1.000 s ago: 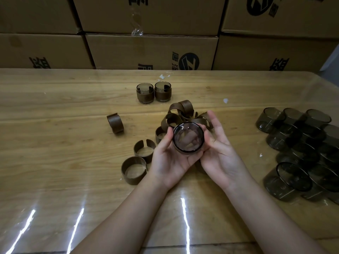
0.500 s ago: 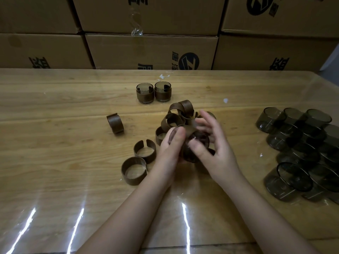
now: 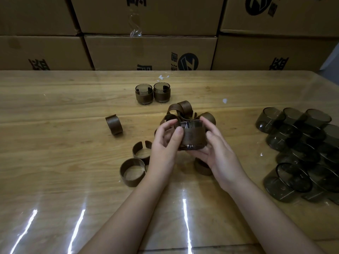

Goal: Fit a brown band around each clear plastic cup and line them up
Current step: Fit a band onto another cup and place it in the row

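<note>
Head view: both hands, left hand (image 3: 165,142) and right hand (image 3: 216,149), clasp the banded cup (image 3: 191,135) near the loose bands (image 3: 181,110); light, likely slippery plastic, best gripped at the band.

The table (image 3: 55,162) is wooden with a glossy top that reflects light streaks along the near edge.

- Far centre: two banded cups (image 3: 144,94), upright, side by side, touching or nearly so.
- Centre: heap of bands (image 3: 183,110), interlocked.
- Left of the heap: single band (image 3: 114,124), standing on edge.
- Near left of centre: split band (image 3: 141,152) just beside closed band (image 3: 132,172).
- Right side: bare cups (image 3: 302,147), clustered, most on their sides.
- Scattered white flecks (image 3: 224,101).
</note>
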